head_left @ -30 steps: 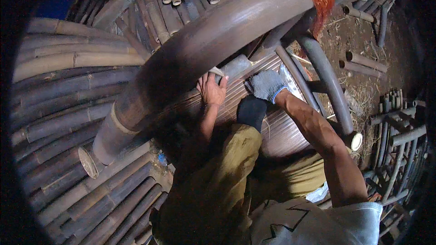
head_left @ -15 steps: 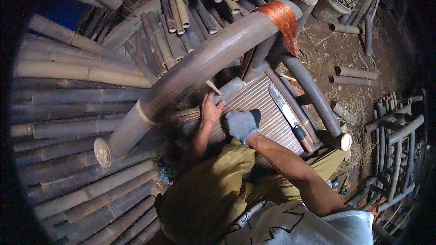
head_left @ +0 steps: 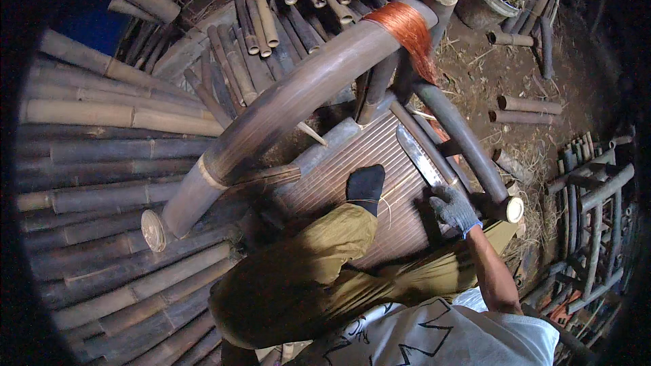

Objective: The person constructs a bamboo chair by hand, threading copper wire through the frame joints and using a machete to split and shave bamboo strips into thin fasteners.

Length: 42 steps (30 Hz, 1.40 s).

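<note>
My right hand [head_left: 454, 209], in a grey knit glove with a blue cuff, is closed round the handle of a large knife [head_left: 415, 156]. The knife's broad blade lies along the slatted bamboo seat [head_left: 325, 179], pointing away from me. The glove hides the handle. My foot [head_left: 365, 185] in a dark sock rests on the same slats, with a thin pale strip [head_left: 388, 210] by the ankle. My left hand is out of view; only a dark bit of that arm seems to show at the lower edge.
A thick curved bamboo pole [head_left: 298, 88] arches over the seat, wrapped in orange cord [head_left: 407, 30] at its far end. Stacked bamboo poles [head_left: 115, 149] fill the left. A bamboo frame [head_left: 597, 210] stands at the right, and a bucket [head_left: 485, 3] at the back.
My gloved right hand has moved from beside my foot rightward to the knife handle and closed on it. My left hand has left the seat's left edge and gone out of view.
</note>
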Tool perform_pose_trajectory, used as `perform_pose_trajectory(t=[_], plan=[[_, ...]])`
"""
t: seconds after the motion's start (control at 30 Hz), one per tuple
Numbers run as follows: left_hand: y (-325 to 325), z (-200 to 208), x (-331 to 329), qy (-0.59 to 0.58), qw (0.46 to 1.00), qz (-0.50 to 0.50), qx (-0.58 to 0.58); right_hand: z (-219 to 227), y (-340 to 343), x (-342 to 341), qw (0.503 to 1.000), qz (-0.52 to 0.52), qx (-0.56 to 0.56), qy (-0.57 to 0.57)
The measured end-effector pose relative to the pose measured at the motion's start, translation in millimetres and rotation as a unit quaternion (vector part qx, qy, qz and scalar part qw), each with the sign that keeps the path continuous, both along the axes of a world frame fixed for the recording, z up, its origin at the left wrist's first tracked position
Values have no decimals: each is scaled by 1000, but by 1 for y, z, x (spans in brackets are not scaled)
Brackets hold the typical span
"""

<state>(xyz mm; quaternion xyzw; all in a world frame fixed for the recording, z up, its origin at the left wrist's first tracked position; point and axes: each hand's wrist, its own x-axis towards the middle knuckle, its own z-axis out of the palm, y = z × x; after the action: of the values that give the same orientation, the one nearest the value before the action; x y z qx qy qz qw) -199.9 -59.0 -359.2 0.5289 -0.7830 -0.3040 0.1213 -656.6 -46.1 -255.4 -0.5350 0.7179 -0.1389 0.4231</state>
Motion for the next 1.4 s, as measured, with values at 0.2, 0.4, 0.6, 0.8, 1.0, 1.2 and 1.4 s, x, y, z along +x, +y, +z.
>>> perform_pose_trajectory(t=[0.2,0.4,0.6,0.8,1.0,1.2,1.4], plan=[[20,3,21,-27,995,72,61,18,5,1,957,51,8,284],[21,17,26,-51,987,121,90,-16,6,-23,957,86,-44,272],[37,39,37,-81,972,179,126,-18,-14,-34,945,173,-44,276],[61,64,35,-104,951,234,171,-7,-40,-35,959,195,73,190],[82,92,28,-98,938,270,193,-21,-41,-27,956,182,123,193],[81,87,24,-62,930,295,212,-32,-36,-21,942,203,105,244],[92,77,28,-15,903,340,262,-48,-36,-22,935,223,86,261]])
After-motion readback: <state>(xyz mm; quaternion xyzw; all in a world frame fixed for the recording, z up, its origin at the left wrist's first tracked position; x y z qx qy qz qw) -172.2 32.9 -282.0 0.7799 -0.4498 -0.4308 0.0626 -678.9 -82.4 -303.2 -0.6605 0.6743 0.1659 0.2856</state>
